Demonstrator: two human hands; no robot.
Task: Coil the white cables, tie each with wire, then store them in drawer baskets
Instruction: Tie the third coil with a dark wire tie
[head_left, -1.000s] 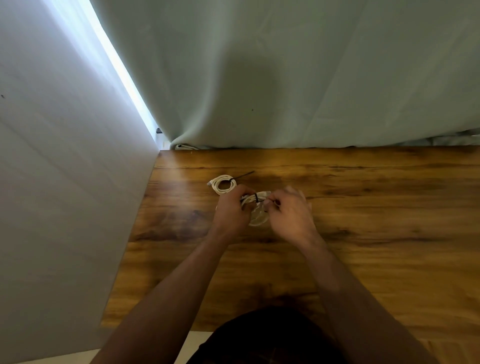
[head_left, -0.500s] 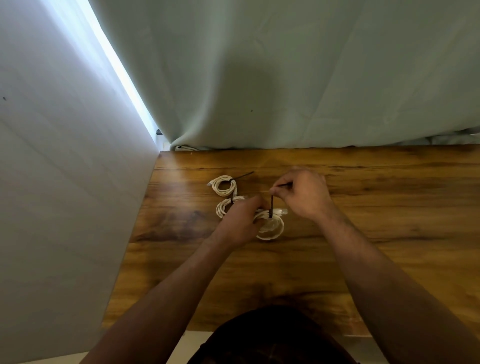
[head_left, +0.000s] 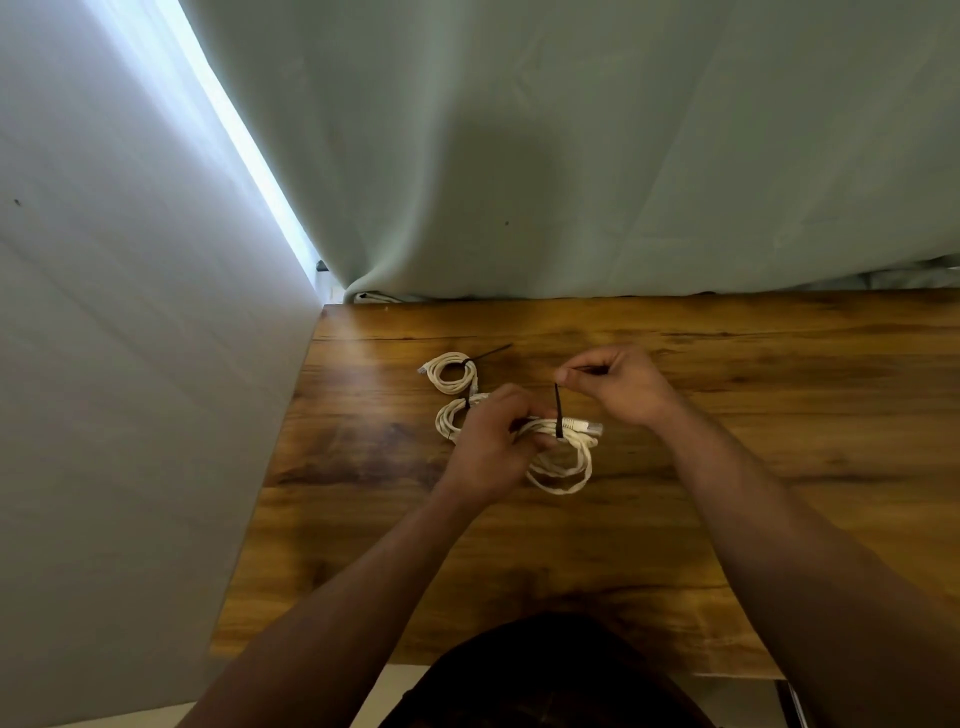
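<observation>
Wooden table (head_left: 675, 545) (dark grain streaks), pale green curtain (head_left: 571, 156) behind, grey wall (head_left: 104, 415) left

White cables (head_left: 563, 457); black tie wire (head_left: 558, 410); brown wood-grain table (head_left: 727, 467); pale green curtain (head_left: 571, 156).

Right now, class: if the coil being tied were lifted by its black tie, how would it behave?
The coil would probably stay bundled yet sag, since the black tie circles only one side of its loops. It looks light: thin cable, few turns. Lying flat, it seems unlikely to roll.
</observation>
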